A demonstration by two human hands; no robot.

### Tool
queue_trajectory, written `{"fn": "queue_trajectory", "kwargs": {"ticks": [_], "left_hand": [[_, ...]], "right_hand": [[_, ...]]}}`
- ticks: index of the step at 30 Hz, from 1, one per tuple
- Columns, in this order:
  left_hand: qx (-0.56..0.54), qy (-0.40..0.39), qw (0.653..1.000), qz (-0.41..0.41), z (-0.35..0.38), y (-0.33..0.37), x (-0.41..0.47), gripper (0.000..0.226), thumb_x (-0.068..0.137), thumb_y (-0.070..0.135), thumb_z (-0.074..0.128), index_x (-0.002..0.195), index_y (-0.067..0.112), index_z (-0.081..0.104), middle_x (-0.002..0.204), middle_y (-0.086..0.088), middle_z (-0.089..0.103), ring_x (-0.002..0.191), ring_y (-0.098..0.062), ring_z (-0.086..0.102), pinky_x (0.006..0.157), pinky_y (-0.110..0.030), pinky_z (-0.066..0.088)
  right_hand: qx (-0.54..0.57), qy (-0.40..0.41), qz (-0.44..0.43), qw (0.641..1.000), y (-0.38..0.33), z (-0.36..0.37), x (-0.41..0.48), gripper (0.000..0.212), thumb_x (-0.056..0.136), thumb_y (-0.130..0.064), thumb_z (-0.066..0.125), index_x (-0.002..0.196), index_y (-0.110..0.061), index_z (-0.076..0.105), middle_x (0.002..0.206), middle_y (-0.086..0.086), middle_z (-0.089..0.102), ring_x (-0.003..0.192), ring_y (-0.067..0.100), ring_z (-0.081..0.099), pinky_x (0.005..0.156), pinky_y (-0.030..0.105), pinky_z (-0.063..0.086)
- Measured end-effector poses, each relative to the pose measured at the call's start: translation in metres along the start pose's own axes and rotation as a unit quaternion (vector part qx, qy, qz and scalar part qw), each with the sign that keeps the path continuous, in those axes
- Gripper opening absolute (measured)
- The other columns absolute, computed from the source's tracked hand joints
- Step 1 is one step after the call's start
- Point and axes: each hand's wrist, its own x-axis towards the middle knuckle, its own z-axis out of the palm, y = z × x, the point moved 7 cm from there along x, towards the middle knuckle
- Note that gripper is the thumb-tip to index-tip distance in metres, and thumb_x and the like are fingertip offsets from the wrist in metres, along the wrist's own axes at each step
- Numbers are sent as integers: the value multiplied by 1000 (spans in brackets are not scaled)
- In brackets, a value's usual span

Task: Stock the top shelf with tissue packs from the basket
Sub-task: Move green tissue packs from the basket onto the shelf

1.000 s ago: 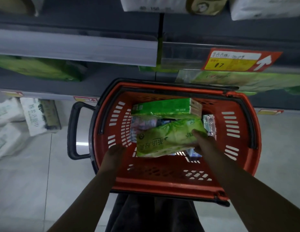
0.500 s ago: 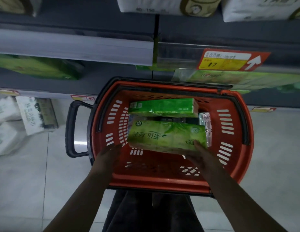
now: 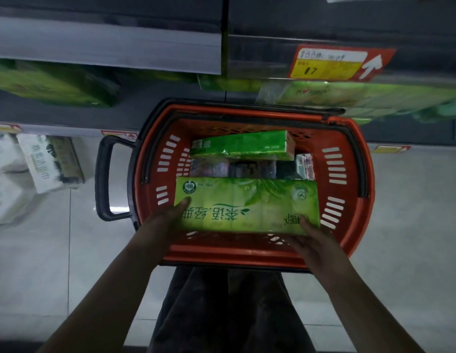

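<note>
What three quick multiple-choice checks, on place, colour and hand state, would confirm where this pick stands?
1. Where is the light-green tissue pack?
A) on the top shelf
B) on the floor
C) above the basket's near side

2. What colour are the basket's walls?
A) red
B) blue
C) white

3. What is the left hand doing?
A) hanging free
B) holding the pack's left end
C) curled into an empty fist

Answers: C, the pack covers the near wall's slots; A, the slotted walls are red; B, its thumb lies on the pack's top, as does the right hand's at the other end.
</note>
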Motion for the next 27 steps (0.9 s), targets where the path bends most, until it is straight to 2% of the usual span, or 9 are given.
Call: {"fn": "queue_trajectory", "kwargs": {"ticks": [2, 5, 9, 14, 18, 21, 23, 26, 27], "left_hand": [[-5, -5, 1000, 14, -2, 0, -2, 28, 87, 25, 63, 113, 16, 64, 113, -11, 71, 103, -31, 68, 96, -52, 49], [-6, 10, 1000, 10, -8, -6, -8, 32, 81, 31, 66, 109, 16, 66, 114, -12, 70, 107, -33, 66, 100, -55, 46], [-29, -12, 999, 26, -6, -3, -20, 25, 89, 26, 58, 109, 14, 67, 114, -13, 70, 107, -33, 67, 100, -52, 46], [-42, -21, 998, 31, -7, 4, -42, 37, 88, 28, 55, 120, 10, 61, 118, -17, 68, 110, -35, 65, 103, -55, 42], [-24, -21, 998, 54, -8, 14, -65, 44, 89, 29, 56, 126, 5, 57, 120, -19, 67, 111, -36, 64, 103, -56, 42], [-4, -17, 997, 72, -7, 23, -84, 44, 88, 31, 57, 124, 5, 58, 117, -18, 68, 108, -36, 65, 102, -56, 43], [3, -21, 996, 83, -5, 29, -97, 44, 89, 32, 55, 124, 5, 58, 116, -18, 69, 107, -35, 66, 101, -54, 45], [15, -24, 994, 101, -5, 36, -112, 45, 91, 35, 57, 125, 5, 58, 117, -17, 68, 108, -33, 66, 97, -50, 49], [13, -24, 994, 106, -5, 38, -116, 46, 91, 35, 55, 125, 5, 58, 117, -17, 68, 108, -32, 66, 94, -46, 51]], "right_hand": [[-4, -1, -6, 1000, -3, 2, -5, 46, 76, -9, 61, 122, -3, 57, 114, 16, 68, 105, 31, 66, 85, 43, 55], [-6, 5, -5, 1000, -2, 0, -6, 45, 75, -9, 62, 119, -2, 58, 109, 14, 70, 104, 30, 66, 84, 40, 57], [-43, -13, -15, 999, -9, 8, -13, 44, 73, -14, 66, 115, -6, 61, 112, 14, 69, 109, 31, 64, 91, 42, 52], [-89, -42, -63, 993, -23, 17, -35, 70, 66, -30, 83, 126, -6, 55, 132, 15, 57, 119, 29, 58, 100, 46, 46], [-34, -53, -49, 997, -27, 23, -51, 52, 82, -15, 61, 132, -5, 50, 127, 16, 61, 116, 28, 60, 95, 41, 50], [-62, -57, -71, 994, -33, 28, -70, 63, 68, -24, 77, 123, -5, 53, 121, 14, 63, 109, 25, 65, 91, 38, 53], [-80, -42, -85, 992, -35, 28, -84, 56, 64, -20, 75, 115, -9, 55, 114, 7, 66, 100, 18, 68, 81, 30, 56], [-54, -35, -94, 993, -33, 30, -101, 34, 87, -2, 56, 121, -6, 50, 111, 6, 68, 99, 22, 68, 76, 28, 57], [-39, -32, -97, 994, -31, 31, -107, 34, 89, -1, 53, 123, -5, 49, 114, 7, 68, 101, 22, 68, 77, 30, 58]]}}
